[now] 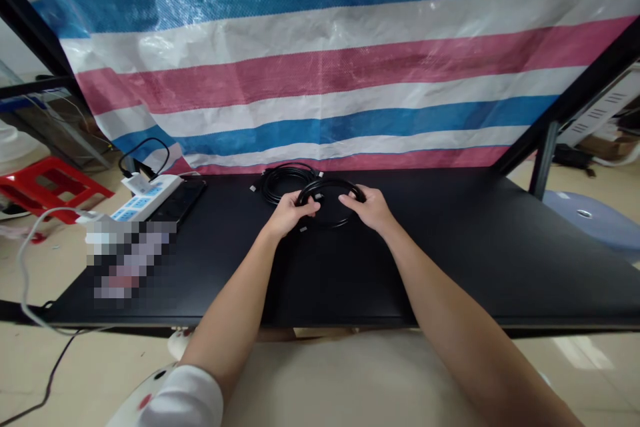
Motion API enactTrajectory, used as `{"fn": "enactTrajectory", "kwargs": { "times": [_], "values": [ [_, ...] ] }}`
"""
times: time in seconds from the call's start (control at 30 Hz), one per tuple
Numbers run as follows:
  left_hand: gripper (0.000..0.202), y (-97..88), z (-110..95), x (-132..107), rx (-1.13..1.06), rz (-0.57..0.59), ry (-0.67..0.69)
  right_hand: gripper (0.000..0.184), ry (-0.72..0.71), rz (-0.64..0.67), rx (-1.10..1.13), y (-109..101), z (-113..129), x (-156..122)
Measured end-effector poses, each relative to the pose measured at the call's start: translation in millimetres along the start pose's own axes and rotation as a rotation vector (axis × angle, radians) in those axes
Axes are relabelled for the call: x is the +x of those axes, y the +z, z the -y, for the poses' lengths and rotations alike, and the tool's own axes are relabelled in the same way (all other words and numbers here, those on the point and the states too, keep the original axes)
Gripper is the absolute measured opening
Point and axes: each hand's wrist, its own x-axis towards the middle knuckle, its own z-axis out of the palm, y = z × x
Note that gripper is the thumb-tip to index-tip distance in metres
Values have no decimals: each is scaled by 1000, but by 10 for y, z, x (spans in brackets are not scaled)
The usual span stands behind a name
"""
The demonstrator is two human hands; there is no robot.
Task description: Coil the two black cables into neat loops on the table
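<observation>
On the black table (450, 260) lies a coiled black cable (331, 185) that both my hands grip. My left hand (290, 210) is closed on the coil's left side. My right hand (367, 207) is closed on its right side. A second coiled black cable (280, 180) lies just behind and to the left, touching the first coil; its small plug ends show at its edge.
A white and blue power strip (145, 199) with a plugged-in adapter and a dark phone (180, 200) lie at the table's left. A striped tarp (325, 60) hangs behind. A red stool (45, 187) stands left, a bluish round stool (595, 220) right.
</observation>
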Motion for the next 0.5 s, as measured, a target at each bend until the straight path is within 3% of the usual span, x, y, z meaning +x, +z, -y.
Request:
{"fn": "enactTrajectory", "kwargs": {
  "times": [0.1,0.23,0.33,0.5],
  "values": [
    [39,-84,32,0,82,93,-72,33,-20,31,-98,-22,-22,-8],
    [50,-114,60,10,-59,170,-118,30,-39,5,-214,-10,-63,-19],
    [54,-101,32,25,-282,63,-90,30,-88,-83,-308,76,-101,-31],
    [30,-142,-86,36,-557,-170,-36,29,-224,-253,-433,339,-152,-7]
  ]
}}
